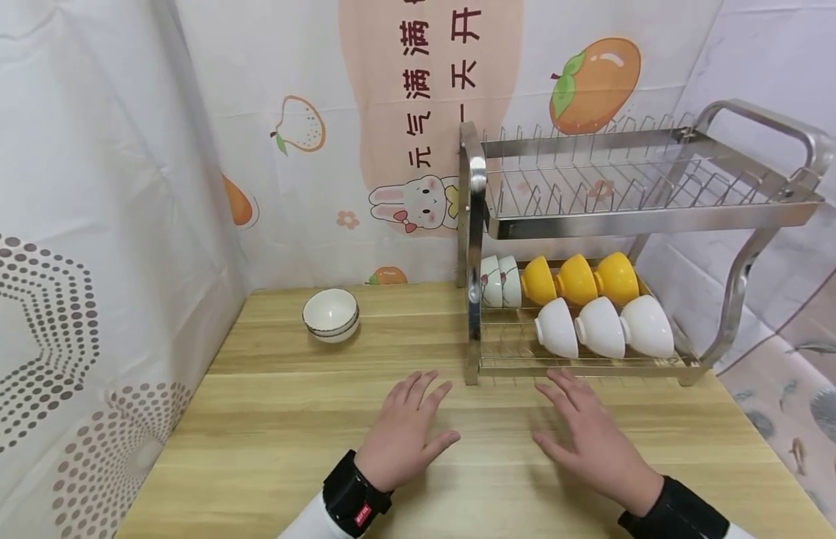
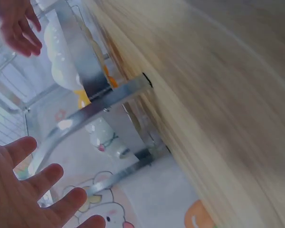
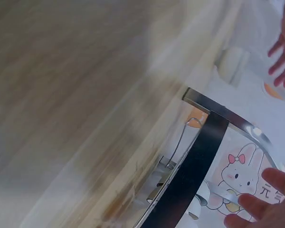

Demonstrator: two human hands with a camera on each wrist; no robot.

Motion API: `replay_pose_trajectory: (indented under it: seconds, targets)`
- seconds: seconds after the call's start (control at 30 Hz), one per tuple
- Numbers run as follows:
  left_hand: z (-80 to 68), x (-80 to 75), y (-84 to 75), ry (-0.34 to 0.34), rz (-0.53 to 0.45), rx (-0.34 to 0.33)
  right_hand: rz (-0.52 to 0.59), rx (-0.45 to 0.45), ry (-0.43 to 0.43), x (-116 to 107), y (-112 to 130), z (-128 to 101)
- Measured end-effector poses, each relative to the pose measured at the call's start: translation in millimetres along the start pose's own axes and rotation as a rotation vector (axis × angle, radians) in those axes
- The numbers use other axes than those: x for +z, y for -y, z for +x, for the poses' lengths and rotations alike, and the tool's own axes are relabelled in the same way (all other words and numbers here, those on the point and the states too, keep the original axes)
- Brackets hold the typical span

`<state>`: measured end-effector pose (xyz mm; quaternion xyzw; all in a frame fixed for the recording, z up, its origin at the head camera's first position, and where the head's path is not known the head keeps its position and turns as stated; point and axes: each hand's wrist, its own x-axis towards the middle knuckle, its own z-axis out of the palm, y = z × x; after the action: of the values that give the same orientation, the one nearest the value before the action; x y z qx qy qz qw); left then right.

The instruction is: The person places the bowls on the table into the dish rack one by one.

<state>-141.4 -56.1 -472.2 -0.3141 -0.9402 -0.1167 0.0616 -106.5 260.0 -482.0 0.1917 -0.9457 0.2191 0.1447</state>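
My left hand hovers over the wooden table with its fingers spread and nothing in them. The right hand is also spread and holds nothing, just in front of a metal dish rack. On the rack's lower tier, white bowls lean in a front row. Yellow bowls stand tilted behind them, beside patterned white bowls at the left end. Beyond the left hand sits a small stack of white bowls with dark rims. Both wrist views show spread, bare fingers near the rack.
The rack's upper tier has upright wire dividers and holds no dishes. A printed curtain hangs behind the wooden table, with more curtain along the left and patterned cloth on the right.
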Motion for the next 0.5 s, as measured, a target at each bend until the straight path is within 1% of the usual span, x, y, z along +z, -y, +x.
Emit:
replay_pose_trajectory:
  seconds: [0.13,0.3,0.4,0.5]
  targets:
    - [-5.1,-1.4,7.1,0.001,-0.002,-0.028,-0.073,-0.06,-0.01,3.9,0.2,-4.8]
    - [-9.6,-2.9,18.0,-0.001,0.008,-0.068,-0.098,-0.074,0.001,4.1,-0.5,-8.0]
    - [-8.3,-3.6,28.6,0.004,0.014,-0.093,-0.102,-0.078,0.008,4.7,0.9,-8.8]
    - [-3.3,-4.0,45.9,0.011,0.015,-0.123,-0.107,-0.084,0.008,5.6,3.3,-10.1]
